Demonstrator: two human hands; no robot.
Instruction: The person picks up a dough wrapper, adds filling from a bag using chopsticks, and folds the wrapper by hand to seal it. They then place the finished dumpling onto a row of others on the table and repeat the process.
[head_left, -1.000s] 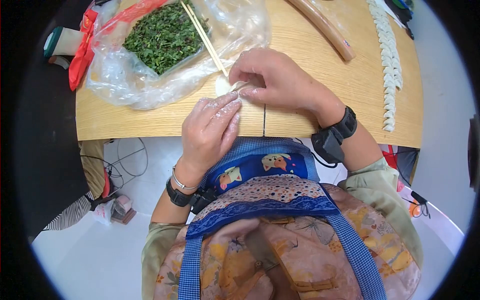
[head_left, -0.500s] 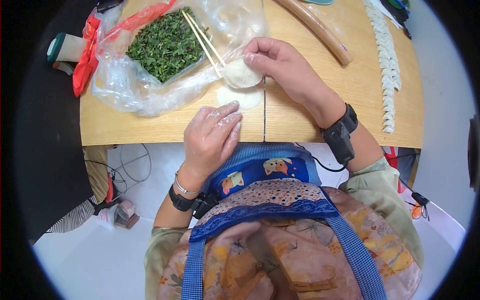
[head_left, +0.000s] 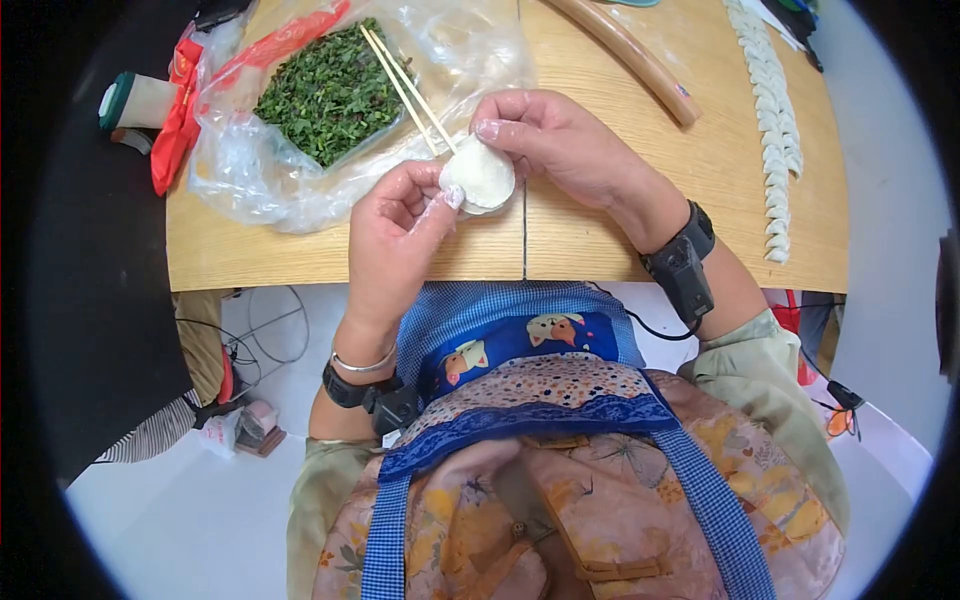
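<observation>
A round, floury dumpling wrapper is held between both hands, close over the table's front part. My left hand pinches its left edge with thumb and fingers. At the upper edge my right hand grips it between thumb and forefinger. Just below the held wrapper, the rim of another pale round shows, mostly hidden. Right behind the hands, a pair of chopsticks leans on chopped green filling, their lower ends near the wrapper. The filling lies in a clear plastic bag.
On the wooden table, a rolling pin lies at the back right. A long overlapping row of folded dumplings runs along the right side. At the left edge are a red plastic piece and a green-lidded jar.
My left hand has risen from the wrapper on the table to pinch the held one. My right hand has shifted slightly down and left, bringing the wrapper over the other.
</observation>
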